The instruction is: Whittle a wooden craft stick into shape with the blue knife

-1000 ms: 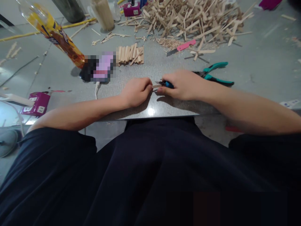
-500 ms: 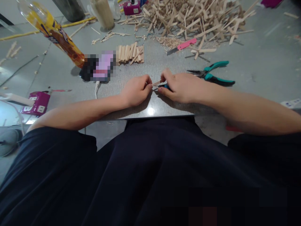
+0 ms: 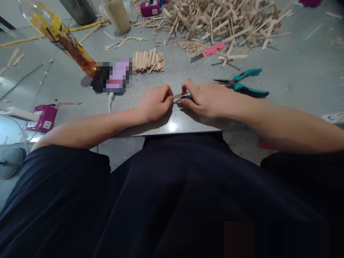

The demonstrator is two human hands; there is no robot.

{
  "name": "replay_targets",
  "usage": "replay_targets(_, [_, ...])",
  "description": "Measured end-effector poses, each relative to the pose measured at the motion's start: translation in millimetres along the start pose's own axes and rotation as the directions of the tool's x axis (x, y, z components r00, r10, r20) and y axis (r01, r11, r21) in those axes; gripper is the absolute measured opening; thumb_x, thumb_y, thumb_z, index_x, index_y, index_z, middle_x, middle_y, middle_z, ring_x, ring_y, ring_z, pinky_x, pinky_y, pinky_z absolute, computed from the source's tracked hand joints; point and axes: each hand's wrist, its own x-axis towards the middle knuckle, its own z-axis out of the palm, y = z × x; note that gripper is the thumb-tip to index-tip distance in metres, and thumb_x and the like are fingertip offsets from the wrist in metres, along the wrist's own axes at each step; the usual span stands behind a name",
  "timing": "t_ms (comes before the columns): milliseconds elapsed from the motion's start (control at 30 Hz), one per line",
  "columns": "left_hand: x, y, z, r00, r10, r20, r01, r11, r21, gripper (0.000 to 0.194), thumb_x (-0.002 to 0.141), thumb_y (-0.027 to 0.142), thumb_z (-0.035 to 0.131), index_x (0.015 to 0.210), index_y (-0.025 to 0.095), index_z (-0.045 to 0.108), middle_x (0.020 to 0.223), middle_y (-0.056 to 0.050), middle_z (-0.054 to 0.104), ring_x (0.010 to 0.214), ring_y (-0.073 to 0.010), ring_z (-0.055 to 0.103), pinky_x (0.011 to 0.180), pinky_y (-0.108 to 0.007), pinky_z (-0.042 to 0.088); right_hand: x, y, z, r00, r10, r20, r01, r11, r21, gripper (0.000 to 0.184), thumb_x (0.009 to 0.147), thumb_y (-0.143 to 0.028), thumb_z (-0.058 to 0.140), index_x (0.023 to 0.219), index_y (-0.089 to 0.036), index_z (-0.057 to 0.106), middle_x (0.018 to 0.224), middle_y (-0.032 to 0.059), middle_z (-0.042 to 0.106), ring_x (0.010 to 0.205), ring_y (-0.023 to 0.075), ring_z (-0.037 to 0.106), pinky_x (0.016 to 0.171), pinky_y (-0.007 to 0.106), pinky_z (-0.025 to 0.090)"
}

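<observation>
My left hand [image 3: 158, 102] is closed, pinching one end of a thin wooden stick [image 3: 177, 95] above the metal table. My right hand [image 3: 206, 98] is curled around a small tool [image 3: 185, 97] with a blue and dark handle and a thin metal tip; most of it is hidden in the palm, so its kind cannot be made out. The tip lies just below the stick, close to my left fingertips. The bent index finger of my right hand is at the stick's other end. Beyond my right wrist lie long-nose pliers [image 3: 238, 85] with teal handles, spread apart.
A large pile of wooden sticks [image 3: 220, 21] covers the far side, with a pink-handled saw [image 3: 208, 52] before it. Short sticks [image 3: 149, 61] lie in a row beside a phone [image 3: 117, 75]. A drink bottle [image 3: 61, 39] stands left. The table edge [image 3: 185, 133] is near my lap.
Almost nothing differs. The right index finger has shifted slightly left along the stick; both hands keep their holds in the same place.
</observation>
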Motion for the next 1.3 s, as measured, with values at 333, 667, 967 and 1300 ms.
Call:
replay_targets(333, [-1, 2, -2.2, 0.999, 0.020, 0.032, -0.021, 0.999, 0.043, 0.013, 0.118, 0.024, 0.064, 0.115, 0.023, 0.076, 0.109, -0.012, 0.083, 0.109, -0.0333, 0.079, 0.100, -0.047, 0.056, -2, -5, -2, 1.000, -0.014, 0.025, 0.016, 0.997, -0.073, 0.078, 0.130, -0.070, 0.037, 0.179, -0.013, 0.056, 0.125, 0.0254, 0.091, 0.106, 0.0436, 0.083, 0.086, 0.046, 0.047])
replay_targets(667, [0, -7, 2.2, 0.998, 0.064, 0.004, -0.064, 0.997, 0.051, 0.013, 0.115, 0.028, 0.064, 0.111, 0.025, 0.076, 0.102, -0.010, 0.082, 0.103, -0.0334, 0.080, 0.098, -0.047, 0.059, -2, -11, -2, 0.999, 0.006, 0.042, -0.001, 0.994, -0.108, 0.081, 0.130, -0.072, 0.032, 0.181, -0.017, 0.061, 0.132, 0.0268, 0.091, 0.120, 0.0492, 0.084, 0.088, 0.048, 0.046])
replay_targets(967, [0, -6, -1.4, 0.999, 0.039, 0.033, -0.039, 0.999, -0.001, 0.013, 0.118, 0.030, 0.064, 0.110, 0.026, 0.073, 0.109, -0.011, 0.084, 0.108, -0.0328, 0.078, 0.104, -0.050, 0.060, -3, -8, -1, 0.999, 0.017, 0.036, -0.014, 0.996, -0.087, 0.085, 0.128, -0.076, 0.029, 0.182, -0.018, 0.061, 0.136, 0.0279, 0.091, 0.122, 0.0476, 0.083, 0.093, 0.049, 0.048])
replay_targets(1300, [1, -9, -0.2, 0.998, 0.054, 0.023, -0.053, 0.997, -0.050, 0.011, 0.114, 0.028, 0.065, 0.104, 0.027, 0.069, 0.099, -0.007, 0.080, 0.106, -0.0331, 0.080, 0.101, -0.048, 0.059, 0, -4, 3, 1.000, 0.011, 0.022, -0.008, 0.995, -0.101, 0.087, 0.127, -0.076, 0.030, 0.185, -0.017, 0.058, 0.133, 0.0261, 0.092, 0.119, 0.0504, 0.086, 0.089, 0.050, 0.051])
